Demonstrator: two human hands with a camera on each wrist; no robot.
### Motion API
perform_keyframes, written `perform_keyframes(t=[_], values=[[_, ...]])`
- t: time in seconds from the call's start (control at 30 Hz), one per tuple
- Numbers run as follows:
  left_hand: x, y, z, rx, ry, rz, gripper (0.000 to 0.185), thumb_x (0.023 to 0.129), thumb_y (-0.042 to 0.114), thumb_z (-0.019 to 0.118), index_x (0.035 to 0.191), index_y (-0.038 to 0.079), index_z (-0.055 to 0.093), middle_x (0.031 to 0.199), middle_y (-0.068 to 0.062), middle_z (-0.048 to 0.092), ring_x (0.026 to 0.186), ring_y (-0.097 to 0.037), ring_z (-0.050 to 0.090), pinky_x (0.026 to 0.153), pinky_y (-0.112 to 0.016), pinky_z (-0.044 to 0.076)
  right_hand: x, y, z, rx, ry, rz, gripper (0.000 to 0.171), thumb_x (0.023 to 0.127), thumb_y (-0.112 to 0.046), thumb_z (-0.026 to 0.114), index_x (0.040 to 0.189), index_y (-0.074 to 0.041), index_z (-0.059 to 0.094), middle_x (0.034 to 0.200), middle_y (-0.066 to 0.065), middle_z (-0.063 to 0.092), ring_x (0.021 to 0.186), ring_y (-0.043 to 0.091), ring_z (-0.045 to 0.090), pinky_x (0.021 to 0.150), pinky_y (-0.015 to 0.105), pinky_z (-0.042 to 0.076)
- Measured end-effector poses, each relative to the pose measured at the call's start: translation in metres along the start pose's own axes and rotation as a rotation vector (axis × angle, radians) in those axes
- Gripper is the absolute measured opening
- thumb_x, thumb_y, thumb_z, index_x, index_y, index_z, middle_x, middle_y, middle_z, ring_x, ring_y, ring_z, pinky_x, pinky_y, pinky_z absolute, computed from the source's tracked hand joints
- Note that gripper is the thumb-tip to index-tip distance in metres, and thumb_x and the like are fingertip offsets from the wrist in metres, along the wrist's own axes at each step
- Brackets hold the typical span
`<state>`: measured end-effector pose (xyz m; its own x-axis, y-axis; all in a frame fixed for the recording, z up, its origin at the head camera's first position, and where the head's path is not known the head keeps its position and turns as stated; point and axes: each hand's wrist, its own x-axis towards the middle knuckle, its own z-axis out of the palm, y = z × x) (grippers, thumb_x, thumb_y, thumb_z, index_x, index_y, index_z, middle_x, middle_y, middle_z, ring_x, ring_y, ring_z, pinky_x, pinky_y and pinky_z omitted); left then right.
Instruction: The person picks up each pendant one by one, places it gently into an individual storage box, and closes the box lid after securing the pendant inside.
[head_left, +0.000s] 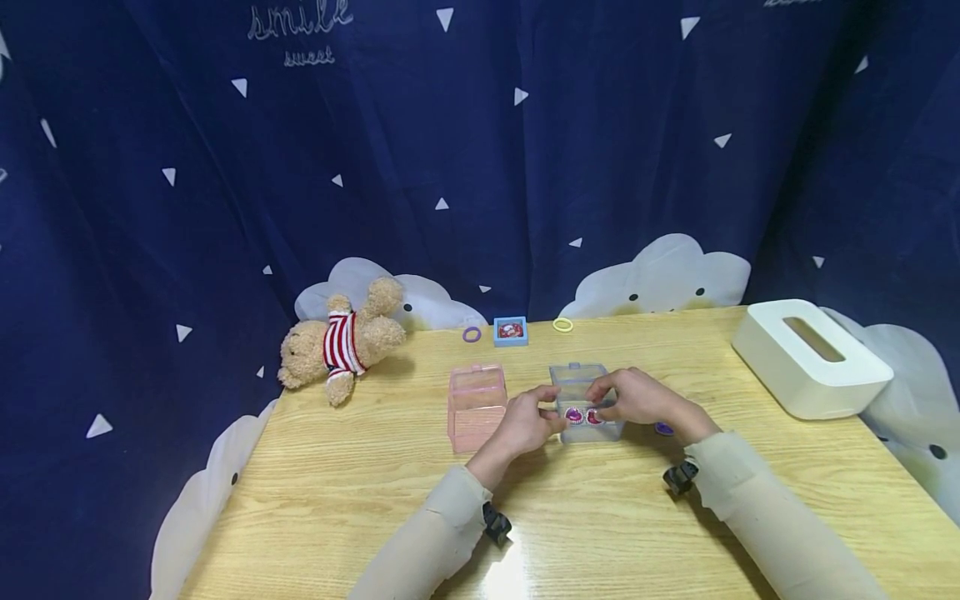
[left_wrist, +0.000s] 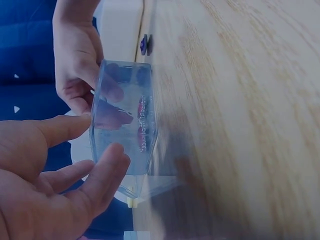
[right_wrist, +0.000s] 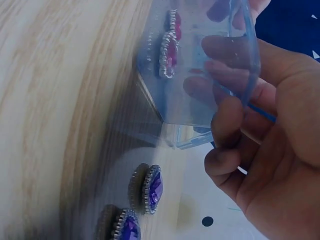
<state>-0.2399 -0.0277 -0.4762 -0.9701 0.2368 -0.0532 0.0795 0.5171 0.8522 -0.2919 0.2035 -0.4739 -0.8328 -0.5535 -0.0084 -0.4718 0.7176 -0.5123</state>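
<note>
Teddy bear (head_left: 341, 347), tissue box (head_left: 810, 357), pink box (head_left: 477, 407)

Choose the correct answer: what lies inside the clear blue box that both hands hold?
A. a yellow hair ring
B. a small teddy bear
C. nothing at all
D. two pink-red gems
D: two pink-red gems show through the wall of the clear blue box, which the left hand and the right hand grip from either side.
</note>
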Motion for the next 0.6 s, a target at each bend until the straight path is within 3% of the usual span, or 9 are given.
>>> perform_keyframes(t=[0.33, 0.6], values=[[-0.002, 0.002, -0.005, -0.044, 0.003, 0.031, 0.058, 0.083, 0.006, 0.078, 0.138, 0.006, 0.058, 0.132, -0.016, 0.064, 0.093, -0.016, 0.072, 0.067, -0.019, 0.056, -0.004, 0.000, -0.009, 0.036, 0.017, 0.011, 0.022, 0.084, -0.019, 0.079, 0.105, -0.015, 0.076, 0.104, -0.001, 0.076, 0.101, 0.024, 0.069, 0.085, 0.040, 0.056], [-0.004, 0.001, -0.015, -0.103, 0.001, 0.043, 0.050, 0.086, 0.005, 0.074, 0.134, 0.005, 0.060, 0.129, -0.016, 0.064, 0.096, -0.020, 0.072, 0.071, -0.022, 0.058, -0.007, 0.004, -0.018, 0.094, 0.045, -0.009, 0.021, 0.086, -0.013, 0.076, 0.107, -0.009, 0.074, 0.105, 0.007, 0.075, 0.084, 0.017, 0.065, 0.067, 0.025, 0.053]])
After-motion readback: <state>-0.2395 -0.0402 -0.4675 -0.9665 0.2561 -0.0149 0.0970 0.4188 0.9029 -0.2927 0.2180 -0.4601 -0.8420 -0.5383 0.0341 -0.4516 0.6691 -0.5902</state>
